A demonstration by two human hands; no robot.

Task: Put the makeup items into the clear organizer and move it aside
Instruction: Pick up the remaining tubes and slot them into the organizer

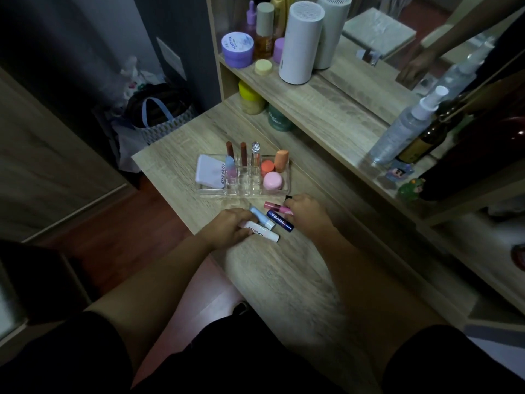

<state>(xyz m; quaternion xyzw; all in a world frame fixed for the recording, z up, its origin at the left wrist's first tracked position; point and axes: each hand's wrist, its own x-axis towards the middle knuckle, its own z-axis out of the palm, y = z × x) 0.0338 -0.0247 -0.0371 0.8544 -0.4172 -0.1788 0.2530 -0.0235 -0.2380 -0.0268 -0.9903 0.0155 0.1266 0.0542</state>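
From the head camera, the clear organizer (244, 191) stood on the wooden table (298, 280) at about twelve o'clock from the hands, already partly filled: a white compact (208, 170) in its nine-o'clock compartment, lipsticks (243, 152) upright in the middle slots, and an orange sponge (281, 160) with two small pots (273, 180) on the three-o'clock side. Four loose tubes lay just below it between the hands. The left hand (230, 227) was curled over the end of the white tube (262, 231), apparently grasping it, with the light blue tube (260, 216) just beside its fingers. The right hand (308, 213) was bent over the pink tube (277, 207), touching it; whether it had truly closed on it I could not tell. The navy tube (279, 221) lay untouched between them. The filling step looked well along but unfinished; next, each held tube would need lifting and standing in a free middle slot at twelve o'clock.
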